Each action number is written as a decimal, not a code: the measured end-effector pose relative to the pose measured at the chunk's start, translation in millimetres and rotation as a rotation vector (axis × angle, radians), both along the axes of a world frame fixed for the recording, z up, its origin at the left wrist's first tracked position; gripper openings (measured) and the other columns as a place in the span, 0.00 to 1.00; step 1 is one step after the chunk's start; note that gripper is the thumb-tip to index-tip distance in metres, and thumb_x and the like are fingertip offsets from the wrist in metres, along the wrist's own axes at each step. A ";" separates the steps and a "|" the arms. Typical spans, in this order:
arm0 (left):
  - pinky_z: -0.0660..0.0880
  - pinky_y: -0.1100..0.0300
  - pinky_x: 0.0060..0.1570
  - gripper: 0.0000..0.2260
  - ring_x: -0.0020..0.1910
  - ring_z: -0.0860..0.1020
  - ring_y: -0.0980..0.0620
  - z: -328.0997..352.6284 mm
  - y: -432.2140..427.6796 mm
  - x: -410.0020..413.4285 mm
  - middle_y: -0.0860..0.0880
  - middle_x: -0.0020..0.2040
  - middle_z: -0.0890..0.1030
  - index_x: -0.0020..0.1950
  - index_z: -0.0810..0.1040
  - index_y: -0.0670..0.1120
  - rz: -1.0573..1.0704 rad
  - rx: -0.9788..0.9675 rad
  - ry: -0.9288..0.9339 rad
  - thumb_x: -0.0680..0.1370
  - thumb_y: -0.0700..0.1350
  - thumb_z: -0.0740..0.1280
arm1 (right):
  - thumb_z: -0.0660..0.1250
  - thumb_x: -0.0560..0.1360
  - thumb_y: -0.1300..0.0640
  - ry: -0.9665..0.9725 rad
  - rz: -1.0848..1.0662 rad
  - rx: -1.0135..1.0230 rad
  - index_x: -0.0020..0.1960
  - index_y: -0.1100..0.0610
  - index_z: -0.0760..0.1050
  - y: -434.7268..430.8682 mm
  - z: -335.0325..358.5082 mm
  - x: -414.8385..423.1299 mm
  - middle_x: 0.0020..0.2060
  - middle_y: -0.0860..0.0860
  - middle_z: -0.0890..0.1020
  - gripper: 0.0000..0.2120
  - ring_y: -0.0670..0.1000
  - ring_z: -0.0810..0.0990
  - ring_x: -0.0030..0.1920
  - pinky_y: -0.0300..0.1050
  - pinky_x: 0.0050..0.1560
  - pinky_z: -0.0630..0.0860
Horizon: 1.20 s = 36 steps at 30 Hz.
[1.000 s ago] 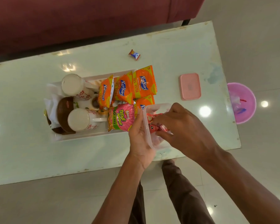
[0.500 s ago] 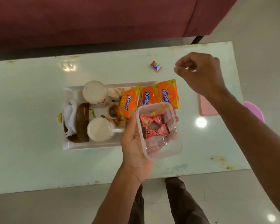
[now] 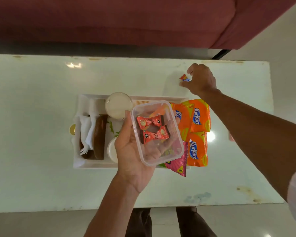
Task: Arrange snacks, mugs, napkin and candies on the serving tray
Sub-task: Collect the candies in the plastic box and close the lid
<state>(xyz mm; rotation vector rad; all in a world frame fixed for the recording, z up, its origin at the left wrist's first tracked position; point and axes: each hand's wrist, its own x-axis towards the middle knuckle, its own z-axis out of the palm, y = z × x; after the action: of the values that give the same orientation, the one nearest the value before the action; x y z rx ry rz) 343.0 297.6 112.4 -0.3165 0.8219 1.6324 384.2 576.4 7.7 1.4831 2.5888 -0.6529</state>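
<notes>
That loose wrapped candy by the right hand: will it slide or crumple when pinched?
The wrapped candy looks small and light, so it probably lifts easily. Its glossy wrapper on the shiny table may skid if nudged.

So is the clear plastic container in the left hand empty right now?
No, two red wrapped candies lie inside the clear plastic container that the left hand holds above the tray.

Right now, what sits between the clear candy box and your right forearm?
Orange Kurkure packets, at the tray's right end, fill that gap between box and forearm, seen in the head view.
</notes>
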 end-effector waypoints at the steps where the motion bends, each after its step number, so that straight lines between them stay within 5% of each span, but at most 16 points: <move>1: 0.59 0.32 0.74 0.32 0.75 0.67 0.32 -0.6 -1.3 -2.0 0.34 0.76 0.67 0.78 0.64 0.43 0.004 0.004 -0.005 0.80 0.61 0.58 | 0.76 0.71 0.48 -0.017 -0.002 -0.002 0.62 0.58 0.76 0.7 -3.1 -2.5 0.58 0.56 0.79 0.24 0.58 0.77 0.59 0.53 0.54 0.76; 9: 0.58 0.33 0.74 0.34 0.76 0.64 0.32 -5.5 -5.3 -8.3 0.33 0.77 0.65 0.79 0.61 0.41 0.040 -0.021 -0.016 0.79 0.60 0.56 | 0.75 0.72 0.56 -0.020 0.022 -0.028 0.55 0.60 0.82 6.5 -7.7 -6.9 0.54 0.58 0.83 0.14 0.59 0.81 0.54 0.53 0.53 0.79; 12: 0.60 0.34 0.74 0.34 0.76 0.64 0.32 -6.8 -4.9 -9.9 0.33 0.77 0.65 0.79 0.62 0.40 0.051 -0.021 -0.016 0.79 0.60 0.56 | 0.75 0.73 0.56 0.172 0.036 -0.049 0.53 0.60 0.83 -0.7 20.5 -7.1 0.51 0.56 0.85 0.11 0.52 0.82 0.49 0.45 0.51 0.78; 15: 0.59 0.35 0.75 0.34 0.77 0.64 0.33 -6.8 -2.4 -7.7 0.34 0.77 0.65 0.79 0.63 0.41 0.053 -0.011 -0.024 0.80 0.61 0.57 | 0.75 0.73 0.54 0.436 0.107 -0.036 0.52 0.57 0.83 -26.6 77.9 -0.5 0.47 0.49 0.85 0.10 0.42 0.80 0.41 0.27 0.42 0.74; 19: 0.60 0.33 0.74 0.34 0.75 0.67 0.33 -7.8 4.8 0.6 0.36 0.76 0.68 0.78 0.64 0.42 0.046 -0.007 -0.014 0.78 0.61 0.61 | 0.74 0.73 0.47 0.563 0.277 -0.051 0.54 0.47 0.82 -79.8 164.6 31.7 0.46 0.39 0.82 0.11 0.42 0.82 0.46 0.31 0.43 0.78; 23: 0.65 0.35 0.70 0.30 0.66 0.75 0.38 -4.5 12.4 13.6 0.38 0.69 0.75 0.76 0.67 0.41 0.045 -0.035 0.046 0.81 0.60 0.59 | 0.77 0.69 0.54 0.471 0.524 0.056 0.52 0.52 0.84 -132.9 202.3 68.7 0.46 0.47 0.84 0.12 0.54 0.79 0.48 0.46 0.44 0.76; 27: 0.70 0.40 0.66 0.30 0.67 0.75 0.38 4.3 19.6 30.4 0.38 0.70 0.75 0.75 0.70 0.42 -0.003 -0.093 0.104 0.80 0.60 0.58 | 0.82 0.62 0.61 0.245 0.659 0.136 0.47 0.55 0.86 -156.8 192.5 93.9 0.39 0.51 0.86 0.15 0.60 0.80 0.44 0.45 0.37 0.73; 31: 0.81 0.54 0.44 0.28 0.51 0.84 0.46 3.3 23.2 47.8 0.44 0.54 0.84 0.70 0.76 0.41 -0.059 -0.107 0.135 0.83 0.60 0.54 | 0.80 0.61 0.62 0.187 0.675 0.105 0.43 0.55 0.85 -158.4 187.0 113.3 0.37 0.49 0.85 0.11 0.58 0.80 0.45 0.45 0.36 0.75; 36: 0.81 0.59 0.40 0.23 0.42 0.86 0.49 2.6 31.1 73.5 0.46 0.43 0.86 0.55 0.82 0.43 -0.049 -0.050 0.130 0.85 0.56 0.52 | 0.80 0.65 0.57 0.149 0.676 0.089 0.42 0.54 0.85 -157.8 191.9 132.9 0.38 0.49 0.86 0.08 0.56 0.81 0.49 0.46 0.40 0.78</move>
<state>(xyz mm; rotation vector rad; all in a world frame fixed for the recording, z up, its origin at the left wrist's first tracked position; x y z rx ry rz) 416.6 328.7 115.0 -0.2253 0.9633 1.6008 517.1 418.6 199.6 0.4982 2.9898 -0.5701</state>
